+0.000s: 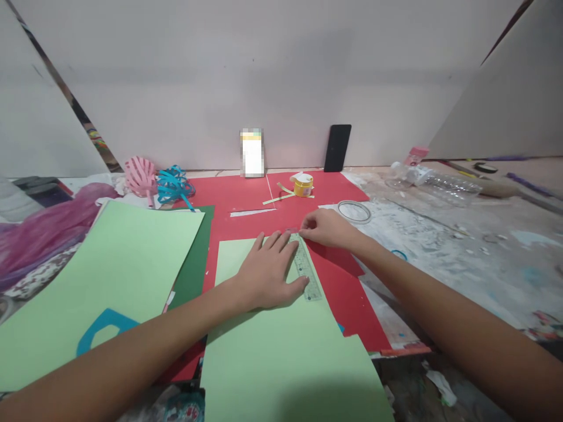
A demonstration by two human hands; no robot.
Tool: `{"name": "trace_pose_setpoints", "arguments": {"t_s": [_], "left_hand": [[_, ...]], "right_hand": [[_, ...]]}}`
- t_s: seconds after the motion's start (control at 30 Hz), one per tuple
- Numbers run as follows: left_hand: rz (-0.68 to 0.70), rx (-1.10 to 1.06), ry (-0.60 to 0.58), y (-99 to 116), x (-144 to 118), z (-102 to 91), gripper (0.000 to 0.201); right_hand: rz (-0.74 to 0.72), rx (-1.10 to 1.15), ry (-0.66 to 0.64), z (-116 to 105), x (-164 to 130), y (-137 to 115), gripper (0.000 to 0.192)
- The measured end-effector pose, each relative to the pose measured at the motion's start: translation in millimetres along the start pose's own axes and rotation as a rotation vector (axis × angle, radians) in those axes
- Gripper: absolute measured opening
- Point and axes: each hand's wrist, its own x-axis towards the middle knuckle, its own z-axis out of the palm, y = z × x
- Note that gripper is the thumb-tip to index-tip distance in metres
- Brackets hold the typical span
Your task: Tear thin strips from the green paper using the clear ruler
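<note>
Pressing flat with fingers spread, the left hand (268, 272) pins one clear plastic ruler (305, 271) along the right edge of a pale green paper sheet (281, 346), which lies on the red card sheet (347, 293) covering the middle of the counter (461, 252). The right hand (328, 227) rests at the ruler's far end with its fingertips pinched together; what they pinch is too small to tell.

Two pale green sheets are in view: the one under the ruler, and a larger pale green sheet (114, 275) to the left, which overlaps one dark green sheet (196, 264) and has one blue paper cutout (103, 329) lying on it. Near the back wall stand one yellow tape roll (303, 186) and one black phone (337, 147) leaning upright. One clear tape ring (354, 211) lies just beyond the right hand. One pink slatted paper ball (141, 174) and one bundle of blue ribbon (175, 185) sit side by side at the far left, and one clear plastic bottle (435, 180) lies on its side at the far right.
</note>
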Motion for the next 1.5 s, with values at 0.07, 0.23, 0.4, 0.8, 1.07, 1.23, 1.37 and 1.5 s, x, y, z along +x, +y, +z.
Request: {"name": "trace_pose_setpoints", "arguments": {"t_s": [0.07, 0.23, 0.4, 0.8, 1.07, 1.23, 1.37, 1.5], "left_hand": [[0.001, -0.002, -0.002, 0.1, -0.4, -0.1, 0.075], [0.001, 0.004, -0.016, 1.1, -0.3, -1.5, 0.075], [0.006, -0.001, -0.009, 0.9, -1.0, -1.7, 0.074], [0.006, -0.013, -0.017, -0.5, -5.3, -3.4, 0.074], [0.000, -0.023, -0.030, -0.7, -6.6, -3.4, 0.076], [0.009, -0.032, -0.026, -0.6, -7.5, -4.1, 0.075], [0.007, -0.042, -0.023, -0.4, -7.4, -4.0, 0.075], [0.005, -0.040, -0.022, -0.3, -7.1, -4.1, 0.075]], "right_hand": [[0.012, -0.012, -0.009, 0.1, -0.2, -1.6, 0.012], [0.026, -0.049, -0.036, 0.6, -0.2, -4.0, 0.010], [0.029, -0.056, -0.066, 1.3, -0.5, -4.6, 0.008], [-0.010, 0.084, -0.041, 2.4, -2.4, -8.4, 0.011], [-0.015, 0.033, -0.100, -8.0, -2.9, -1.6, 0.016], [-0.008, 0.085, -0.117, -3.9, -2.4, -4.0, 0.015], [-0.008, 0.060, -0.065, 2.0, -1.4, -5.5, 0.010], [-0.011, 0.018, -0.063, 6.2, -0.6, -5.7, 0.008]]}}
